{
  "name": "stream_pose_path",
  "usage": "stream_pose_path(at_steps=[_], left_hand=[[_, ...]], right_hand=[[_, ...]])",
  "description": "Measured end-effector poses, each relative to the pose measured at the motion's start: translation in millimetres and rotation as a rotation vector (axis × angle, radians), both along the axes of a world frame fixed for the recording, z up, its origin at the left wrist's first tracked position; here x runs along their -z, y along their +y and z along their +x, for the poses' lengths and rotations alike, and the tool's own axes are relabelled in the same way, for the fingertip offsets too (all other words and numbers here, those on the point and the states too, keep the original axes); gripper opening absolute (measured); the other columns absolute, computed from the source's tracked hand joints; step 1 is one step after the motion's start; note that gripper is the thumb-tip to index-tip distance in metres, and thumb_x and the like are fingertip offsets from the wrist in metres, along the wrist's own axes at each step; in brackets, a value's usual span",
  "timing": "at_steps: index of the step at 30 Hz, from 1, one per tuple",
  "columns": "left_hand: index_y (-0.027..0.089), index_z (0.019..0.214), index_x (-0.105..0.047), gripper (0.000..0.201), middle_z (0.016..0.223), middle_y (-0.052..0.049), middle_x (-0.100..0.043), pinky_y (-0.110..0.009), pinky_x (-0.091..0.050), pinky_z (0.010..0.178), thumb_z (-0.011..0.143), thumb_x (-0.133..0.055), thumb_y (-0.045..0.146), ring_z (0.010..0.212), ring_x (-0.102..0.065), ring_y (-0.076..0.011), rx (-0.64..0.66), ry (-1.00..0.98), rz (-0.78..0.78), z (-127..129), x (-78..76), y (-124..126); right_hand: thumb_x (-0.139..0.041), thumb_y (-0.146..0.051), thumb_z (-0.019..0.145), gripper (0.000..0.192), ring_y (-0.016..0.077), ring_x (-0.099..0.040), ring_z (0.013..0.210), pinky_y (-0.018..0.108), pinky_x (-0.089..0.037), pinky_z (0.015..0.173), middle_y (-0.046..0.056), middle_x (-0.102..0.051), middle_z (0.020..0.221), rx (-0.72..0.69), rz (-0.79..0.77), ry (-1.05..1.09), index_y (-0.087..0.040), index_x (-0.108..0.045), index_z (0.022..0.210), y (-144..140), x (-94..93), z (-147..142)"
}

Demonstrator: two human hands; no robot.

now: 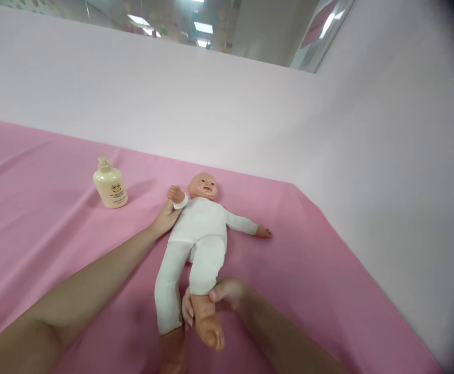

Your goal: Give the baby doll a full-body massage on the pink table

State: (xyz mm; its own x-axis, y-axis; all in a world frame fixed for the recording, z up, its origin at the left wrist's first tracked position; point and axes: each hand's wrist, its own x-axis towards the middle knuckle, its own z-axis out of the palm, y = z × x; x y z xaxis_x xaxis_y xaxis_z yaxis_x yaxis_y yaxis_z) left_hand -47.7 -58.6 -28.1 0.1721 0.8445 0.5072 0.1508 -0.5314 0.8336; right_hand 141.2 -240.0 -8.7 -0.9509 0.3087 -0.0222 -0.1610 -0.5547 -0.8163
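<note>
A doll (199, 228) is laid face-up on the pink cloth (48, 244), its arm steadied near the shoulder by the left hand (167, 217), whose grip is hidden. One bare ankle is pinched and lifted by the closed right hand (221, 296). The suit looks soft, the limbs smooth plastic; a squat cream bottle (110, 186) stands well apart.

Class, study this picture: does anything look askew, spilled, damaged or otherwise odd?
Nothing is spilled or damaged. The doll lies slightly askew on the pink sheet, one leg held by the right hand. The bottle stands upright.
</note>
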Motion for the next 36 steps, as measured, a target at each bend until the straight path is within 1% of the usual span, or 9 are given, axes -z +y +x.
stream_pose_path(at_steps=[6,11,14,17,20,25,29,32,36], left_hand=[[0.016,0.111,-0.059,0.033,0.114,-0.011,-0.067,-0.046,-0.045,0.101,0.087,-0.055,0.039,0.112,-0.06,-0.0272,-0.064,-0.091,-0.149,-0.9,6.3,4.7],[0.017,0.111,-0.063,0.035,0.114,-0.011,-0.068,-0.047,-0.045,0.101,0.09,-0.052,0.043,0.111,-0.061,-0.0277,0.072,-0.011,-0.035,0.4,-1.6,-1.0],[0.023,0.119,-0.063,0.035,0.12,-0.01,-0.067,-0.046,-0.043,0.104,0.09,-0.055,0.042,0.113,-0.06,-0.0266,0.109,0.07,0.128,0.2,-6.2,-4.3],[0.025,0.121,-0.063,0.035,0.122,-0.009,-0.066,-0.047,-0.04,0.106,0.089,-0.058,0.037,0.116,-0.057,-0.0267,0.1,0.205,0.248,-2.0,-8.9,-6.4],[0.024,0.124,-0.062,0.036,0.125,-0.01,-0.065,-0.046,-0.04,0.106,0.089,-0.057,0.034,0.118,-0.056,-0.0264,0.091,0.265,0.279,-3.9,-9.4,-6.5],[0.02,0.12,-0.062,0.034,0.12,-0.011,-0.066,-0.048,-0.042,0.104,0.091,-0.055,0.037,0.112,-0.059,-0.0266,0.09,0.198,0.266,-2.5,-4.8,-1.7],[0.017,0.112,-0.061,0.032,0.112,-0.011,-0.068,-0.044,-0.048,0.097,0.094,-0.049,0.04,0.106,-0.062,-0.0255,0.027,0.078,0.038,-1.0,1.0,2.1],[0.017,0.119,-0.057,0.036,0.121,-0.011,-0.066,-0.043,-0.045,0.103,0.093,-0.051,0.04,0.116,-0.06,-0.0255,-0.047,-0.022,-0.075,-0.7,4.1,3.9],[0.018,0.123,-0.056,0.038,0.128,-0.011,-0.064,-0.043,-0.04,0.109,0.093,-0.049,0.04,0.124,-0.056,-0.0254,-0.026,-0.119,-0.099,-0.2,6.8,5.6]], right_hand=[[-0.077,-0.062,0.062,0.056,0.0301,-0.066,0.096,0.043,-0.048,0.09,0.014,-0.069,0.083,-0.16,0.028,-0.029,-0.012,-0.063,0.081,5.4,4.4,1.5],[-0.081,-0.07,0.05,0.064,0.0265,-0.066,0.08,0.04,-0.051,0.077,0.009,-0.066,0.07,-0.353,0.069,0.341,-0.013,-0.068,0.077,10.9,22.4,-9.4],[-0.064,-0.082,0.062,0.067,0.0215,-0.062,0.073,0.038,-0.051,0.076,0.004,-0.058,0.069,0.031,-0.007,0.492,-0.016,-0.064,0.073,6.7,17.4,-8.3],[-0.054,-0.079,0.076,0.063,0.0162,-0.055,0.074,0.036,-0.048,0.081,0.001,-0.05,0.074,0.476,-0.194,0.247,-0.016,-0.059,0.073,4.6,-1.0,-2.6],[-0.055,-0.07,0.081,0.056,0.0151,-0.051,0.075,0.034,-0.045,0.08,0.001,-0.049,0.077,0.626,-0.267,0.114,-0.015,-0.058,0.076,6.5,-14.7,0.4],[-0.063,-0.068,0.076,0.055,0.0175,-0.055,0.079,0.034,-0.045,0.081,0.003,-0.053,0.08,0.478,-0.186,0.112,-0.013,-0.061,0.08,5.8,-10.0,-1.2],[-0.067,-0.072,0.067,0.061,0.0196,-0.059,0.078,0.034,-0.045,0.077,0.006,-0.06,0.078,0.259,-0.017,0.077,-0.012,-0.064,0.082,2.6,-2.7,0.0],[-0.074,-0.064,0.064,0.057,0.0224,-0.062,0.081,0.035,-0.046,0.078,0.009,-0.065,0.078,0.062,0.047,-0.045,-0.012,-0.064,0.083,2.8,-4.3,3.6],[-0.074,-0.064,0.062,0.057,0.0273,-0.064,0.089,0.04,-0.046,0.086,0.012,-0.067,0.079,-0.077,0.1,-0.088,-0.011,-0.064,0.083,7.8,-3.3,4.9]])
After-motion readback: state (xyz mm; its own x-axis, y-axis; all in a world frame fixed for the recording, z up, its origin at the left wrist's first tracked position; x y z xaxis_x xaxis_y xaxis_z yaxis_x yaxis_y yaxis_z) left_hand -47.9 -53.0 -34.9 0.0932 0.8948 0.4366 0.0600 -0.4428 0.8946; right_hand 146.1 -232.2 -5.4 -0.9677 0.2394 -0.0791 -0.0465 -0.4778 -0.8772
